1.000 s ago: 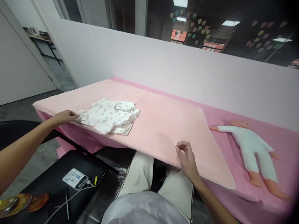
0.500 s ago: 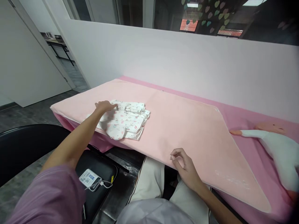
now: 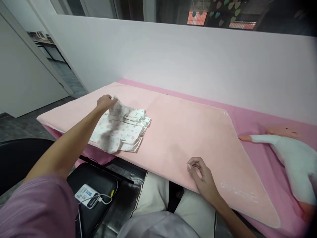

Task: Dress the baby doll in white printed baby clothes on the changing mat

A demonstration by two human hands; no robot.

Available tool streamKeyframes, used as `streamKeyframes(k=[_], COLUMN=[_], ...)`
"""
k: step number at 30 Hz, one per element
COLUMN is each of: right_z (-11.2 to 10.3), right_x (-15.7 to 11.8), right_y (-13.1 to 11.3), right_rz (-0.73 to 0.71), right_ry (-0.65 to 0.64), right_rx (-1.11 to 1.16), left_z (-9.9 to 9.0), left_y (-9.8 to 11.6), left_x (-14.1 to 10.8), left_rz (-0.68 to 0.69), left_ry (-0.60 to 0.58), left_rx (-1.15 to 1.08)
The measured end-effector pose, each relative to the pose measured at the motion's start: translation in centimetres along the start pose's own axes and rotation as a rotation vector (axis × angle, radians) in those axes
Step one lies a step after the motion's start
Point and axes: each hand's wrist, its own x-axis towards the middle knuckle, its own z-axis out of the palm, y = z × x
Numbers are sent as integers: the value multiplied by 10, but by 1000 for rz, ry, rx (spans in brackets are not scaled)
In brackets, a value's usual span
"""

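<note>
Folded white baby clothes [image 3: 123,130] with a small pink-and-grey print lie in a stack at the left part of the table, near its front edge. My left hand [image 3: 106,101] pinches the far left part of the top garment, which rises off the stack. Its fingertips are partly hidden by the cloth. My right hand [image 3: 201,175] hovers by the front edge, fingers curled and thumb tip against the index finger. Nothing shows between them.
A pale pink mat [image 3: 178,132] covers the table over a darker pink cloth [image 3: 245,122]. A doll [image 3: 292,158] in white lies at the right. On a black chair seat [image 3: 74,177] at lower left rests a white device [image 3: 87,195] with a cable. A white wall [image 3: 173,56] stands behind.
My left hand has closed on the top garment and lifted its far left part. My right hand stays near the front edge, its fingers still curled. The view has shifted slightly.
</note>
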Motion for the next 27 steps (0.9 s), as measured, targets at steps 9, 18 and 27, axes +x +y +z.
streamKeyframes(k=[9, 18, 27], right_z=[-20, -62, -81], right_x=[109, 58, -20], right_y=[-84, -109, -94], right_rz=[-331, -255, -93], right_ry=[2, 153, 38], right_rx=[15, 63, 28], left_z=[113, 190, 218], left_y=[172, 244, 226], left_x=[7, -125, -176], left_rz=[321, 759, 718], left_ry=[32, -214, -277], left_rx=[-8, -244, -293])
